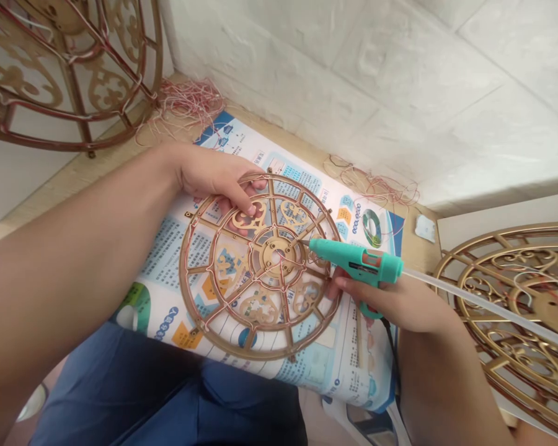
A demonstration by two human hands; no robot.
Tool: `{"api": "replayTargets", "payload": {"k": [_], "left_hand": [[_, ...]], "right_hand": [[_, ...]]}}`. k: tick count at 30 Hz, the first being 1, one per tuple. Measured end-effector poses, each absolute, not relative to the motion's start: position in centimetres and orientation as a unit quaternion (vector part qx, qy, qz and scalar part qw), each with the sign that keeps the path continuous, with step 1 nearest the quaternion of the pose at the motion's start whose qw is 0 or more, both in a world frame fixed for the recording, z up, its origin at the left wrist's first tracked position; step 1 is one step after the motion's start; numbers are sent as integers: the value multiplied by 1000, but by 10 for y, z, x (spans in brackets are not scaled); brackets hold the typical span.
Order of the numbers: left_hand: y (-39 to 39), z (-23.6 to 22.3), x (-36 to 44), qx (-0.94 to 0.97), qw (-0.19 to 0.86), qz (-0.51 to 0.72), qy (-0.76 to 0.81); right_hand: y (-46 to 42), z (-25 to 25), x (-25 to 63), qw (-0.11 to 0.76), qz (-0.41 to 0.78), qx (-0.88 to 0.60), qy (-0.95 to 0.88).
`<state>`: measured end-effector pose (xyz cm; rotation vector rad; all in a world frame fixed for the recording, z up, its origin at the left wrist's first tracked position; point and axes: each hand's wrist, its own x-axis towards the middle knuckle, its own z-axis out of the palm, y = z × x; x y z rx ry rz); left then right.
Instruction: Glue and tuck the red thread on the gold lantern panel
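Observation:
A round gold openwork frame [242, 282] with spokes, scrolls and thin wires along its rings is tilted over a printed sheet [167, 282]. My left hand [227, 179] grips its upper left rim, thumb on top and fingers showing through the openings. In my right hand [376, 297] is a teal hot glue gun [353, 257], its nozzle touching or just above a spoke near the hub. A long clear glue stick [474, 300] sticks out of the gun's back. The right fingers behind the handle are partly hidden.
A larger gold wired frame [69, 93] stands at upper left, and more gold frames [506, 297] lie at right. Red and white wire [190, 102] is heaped by the tiled wall [353, 80]. Looser wires [376, 186] and a small white piece [425, 228] lie near the sheet's edge.

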<state>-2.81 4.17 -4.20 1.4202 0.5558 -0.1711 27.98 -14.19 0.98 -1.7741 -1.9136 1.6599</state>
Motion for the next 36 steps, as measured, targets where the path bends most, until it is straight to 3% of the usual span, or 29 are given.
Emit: {"api": "replayTargets", "payload": {"k": [11,24,30,36], "left_hand": [[44,-45,-28,677,684,-61,265],[39,-40,-28,611,743,-56,266],[36,-34,-29,604,748,-47,271],[35,-33,-31,607,748,-42,263]], "right_hand": [[-141,10,278,25,531,-583,-614],[-140,13,272,1,508,-583,-633],[-142,36,262,10,483,-568,-666],[-159,60,264,71,351,-566,-743]]}}
